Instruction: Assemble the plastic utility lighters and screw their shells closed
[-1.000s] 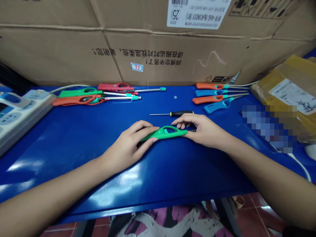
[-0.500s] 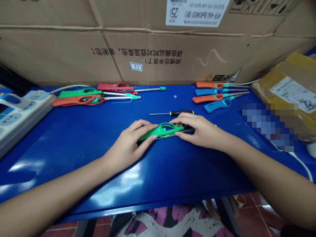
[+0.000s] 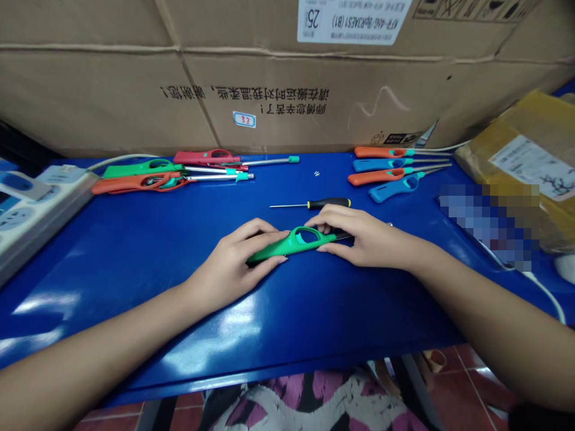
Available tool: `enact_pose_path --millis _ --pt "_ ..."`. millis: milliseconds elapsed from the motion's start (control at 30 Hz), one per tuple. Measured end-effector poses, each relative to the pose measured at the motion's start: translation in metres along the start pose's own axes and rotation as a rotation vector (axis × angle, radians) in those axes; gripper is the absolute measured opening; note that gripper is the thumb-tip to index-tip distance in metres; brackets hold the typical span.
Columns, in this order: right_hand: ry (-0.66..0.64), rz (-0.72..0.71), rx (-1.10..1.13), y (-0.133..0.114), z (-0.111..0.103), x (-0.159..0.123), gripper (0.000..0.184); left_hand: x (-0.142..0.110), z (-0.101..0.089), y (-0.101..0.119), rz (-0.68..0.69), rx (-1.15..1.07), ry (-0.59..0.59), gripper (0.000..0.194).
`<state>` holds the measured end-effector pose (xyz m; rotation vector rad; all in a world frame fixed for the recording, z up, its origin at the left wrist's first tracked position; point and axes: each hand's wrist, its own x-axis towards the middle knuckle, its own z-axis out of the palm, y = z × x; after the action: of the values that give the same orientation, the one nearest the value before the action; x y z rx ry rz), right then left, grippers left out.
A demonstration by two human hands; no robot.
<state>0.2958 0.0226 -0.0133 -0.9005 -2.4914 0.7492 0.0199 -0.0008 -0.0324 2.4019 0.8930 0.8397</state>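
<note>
Head view. We see the green lighter (image 3: pixel 276 246) on the blue desk (image 3: pixel 314 317), in front of the person and between the two hands. Its long axis runs from left to right, tilting slightly toward the far side at its right end. This axis is the key relation: each hand has one end, and the open finger loop lies between them.

The left hand (image 3: pixel 227 260) is closed over the handle end, fingers across the top and thumb along the near edge. The right hand (image 3: pixel 362 233) is closed about the narrow end, its thumb at the near edge and its fingertips at the far edge, beside the loop; of the two hands, it is the nearer to that loop. How firmly its fingers press we cannot tell. A dark rod (image 3: pixel 342 236) passes from the narrow end under this hand.

Just beyond the right hand we note a screwdriver (image 3: pixel 330 203), its shaft pointing left. Farther back are a pile of lighters (image 3: pixel 135 182) at left and a row of lighters (image 3: pixel 375 178) at right.
</note>
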Motion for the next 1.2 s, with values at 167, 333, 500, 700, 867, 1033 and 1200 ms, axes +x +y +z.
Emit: enact_pose_path --millis 167,333,500,700,867,1033,1200 --pt "0.03 -0.002 0.019 0.003 0.003 0.0 0.035 0.0 0.001 -0.002 0.039 0.083 0.0 0.032" --pt "0.075 0.009 0.03 0.003 0.009 0.001 0.028 0.0 0.001 0.0 0.043 0.194 -0.031 0.033" --pt "0.162 -0.017 -0.08 0.001 0.017 0.0 0.023 -0.001 -0.001 0.006 0.106 0.525 -0.11 0.036" --pt "0.109 -0.062 -0.135 0.002 0.014 -0.002 0.029 0.002 -0.004 0.005 0.196 0.529 -0.107 0.039" --pt "0.171 -0.143 -0.207 0.001 0.012 -0.001 0.025 0.003 -0.004 -0.001 0.178 0.323 -0.065 0.033" --pt "0.127 -0.102 -0.259 -0.001 0.012 -0.003 0.027 0.003 -0.006 -0.002 0.156 0.222 0.004 0.028" --pt "0.11 -0.126 -0.21 -0.004 0.012 -0.004 0.024 0.003 -0.005 -0.002 0.164 0.186 0.021 0.021"
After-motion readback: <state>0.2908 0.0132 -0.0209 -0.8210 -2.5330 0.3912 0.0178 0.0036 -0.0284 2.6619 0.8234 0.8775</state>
